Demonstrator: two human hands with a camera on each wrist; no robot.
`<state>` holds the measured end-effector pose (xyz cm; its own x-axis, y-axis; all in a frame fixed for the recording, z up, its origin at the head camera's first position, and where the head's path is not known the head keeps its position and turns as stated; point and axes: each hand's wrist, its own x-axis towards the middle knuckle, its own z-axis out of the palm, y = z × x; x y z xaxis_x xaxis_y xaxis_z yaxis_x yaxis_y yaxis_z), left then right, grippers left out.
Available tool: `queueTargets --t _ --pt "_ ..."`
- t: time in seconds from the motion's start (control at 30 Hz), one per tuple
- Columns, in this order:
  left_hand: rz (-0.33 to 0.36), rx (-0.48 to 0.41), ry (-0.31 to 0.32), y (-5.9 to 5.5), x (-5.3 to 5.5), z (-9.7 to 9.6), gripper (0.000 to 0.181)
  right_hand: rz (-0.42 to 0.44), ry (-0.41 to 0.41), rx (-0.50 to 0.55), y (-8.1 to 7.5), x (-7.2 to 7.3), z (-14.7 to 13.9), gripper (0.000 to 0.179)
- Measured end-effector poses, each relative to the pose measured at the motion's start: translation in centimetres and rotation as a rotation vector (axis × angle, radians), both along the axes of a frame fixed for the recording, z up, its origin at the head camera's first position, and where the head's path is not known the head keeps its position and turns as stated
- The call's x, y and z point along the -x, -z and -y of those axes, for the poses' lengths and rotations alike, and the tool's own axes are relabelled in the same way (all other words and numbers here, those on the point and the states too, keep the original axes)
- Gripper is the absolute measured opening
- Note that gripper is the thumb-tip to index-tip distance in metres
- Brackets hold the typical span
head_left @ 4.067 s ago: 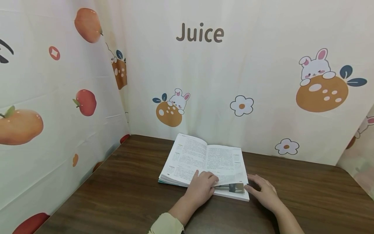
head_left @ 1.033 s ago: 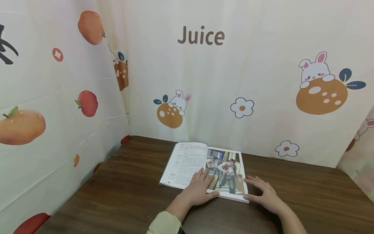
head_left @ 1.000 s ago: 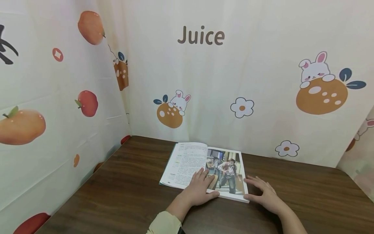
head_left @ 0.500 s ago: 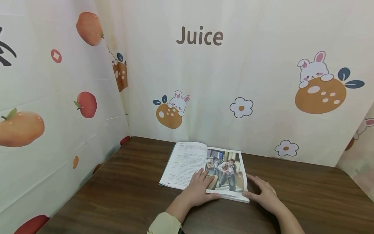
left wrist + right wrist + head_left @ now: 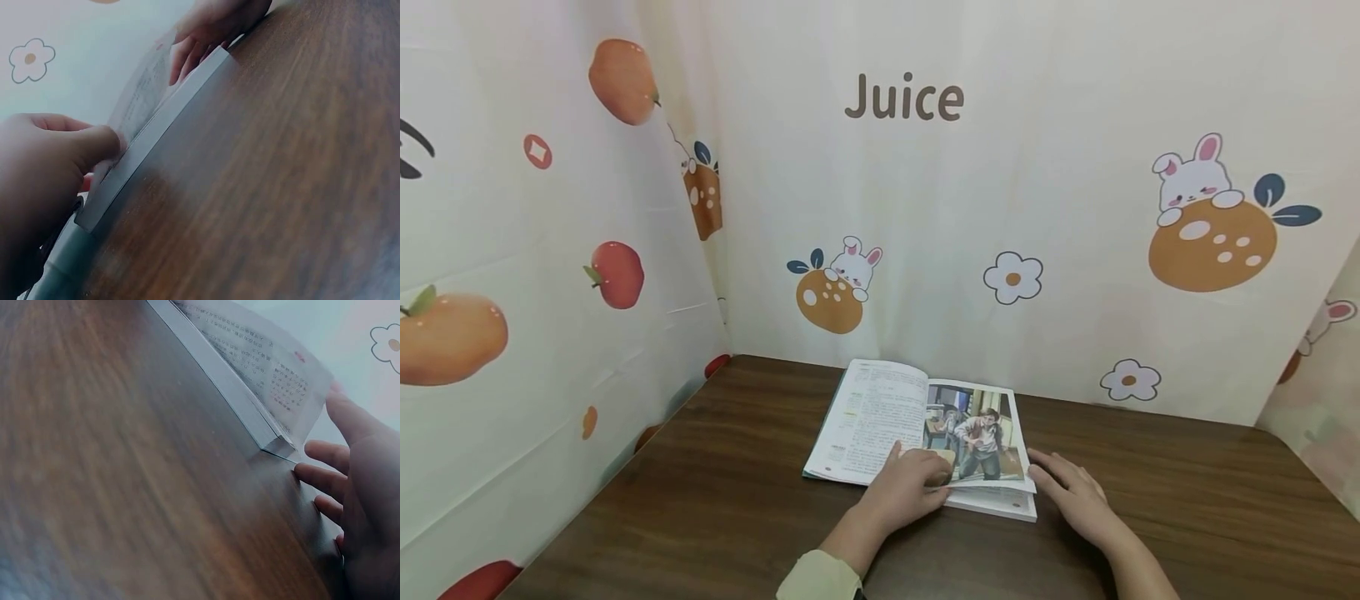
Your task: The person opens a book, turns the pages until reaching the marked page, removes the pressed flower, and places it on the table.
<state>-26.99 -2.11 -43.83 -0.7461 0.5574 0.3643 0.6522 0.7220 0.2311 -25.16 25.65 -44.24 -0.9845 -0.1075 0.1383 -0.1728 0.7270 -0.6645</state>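
Note:
An open book (image 5: 880,417) lies on the dark wooden table, text on its left page and a colour illustration on its right. The illustrated page (image 5: 985,433) is lifted along its lower edge, with printed text on its underside (image 5: 281,381) in the right wrist view. My left hand (image 5: 906,487) pinches that page near the bottom of the spine, thumb at the lower edge and index finger bent over the top. My right hand (image 5: 1075,496) is at the book's right edge. Its thumb (image 5: 353,415) touches the lifted page's outer corner, while the other fingers extend beside the page block.
The wooden table (image 5: 715,500) extends around the book on both sides. A white curtain (image 5: 940,208) with printed fruit, rabbits and flowers hangs close behind the book. Another printed curtain (image 5: 550,350) runs along the table's left side.
The illustrated page lay flat and is now raised along its lower edge. My left fingers have gone from spread flat to bent at the page. My right thumb has moved up with the corner.

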Motion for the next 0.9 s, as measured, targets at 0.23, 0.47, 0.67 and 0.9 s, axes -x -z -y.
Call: queueTargets --t 0.23,0.47,0.67,0.9 --pt "-0.054 0.019 0.008 0.11 -0.10 0.08 0.043 -0.036 -0.002 -0.006 0.09 0.16 0.02 0.053" --pt "-0.111 0.013 0.007 0.05 0.01 -0.08 0.073 -0.021 0.007 -0.017 0.12 0.29 0.01 0.054" --pt "-0.152 -0.053 -0.020 0.00 0.23 -0.20 0.069 -0.008 0.005 -0.026 0.08 0.25 -0.02 0.055" --pt "-0.207 -0.163 -0.080 -0.20 0.18 -0.21 0.078 0.022 0.017 -0.039 0.04 0.21 0.08 0.057"
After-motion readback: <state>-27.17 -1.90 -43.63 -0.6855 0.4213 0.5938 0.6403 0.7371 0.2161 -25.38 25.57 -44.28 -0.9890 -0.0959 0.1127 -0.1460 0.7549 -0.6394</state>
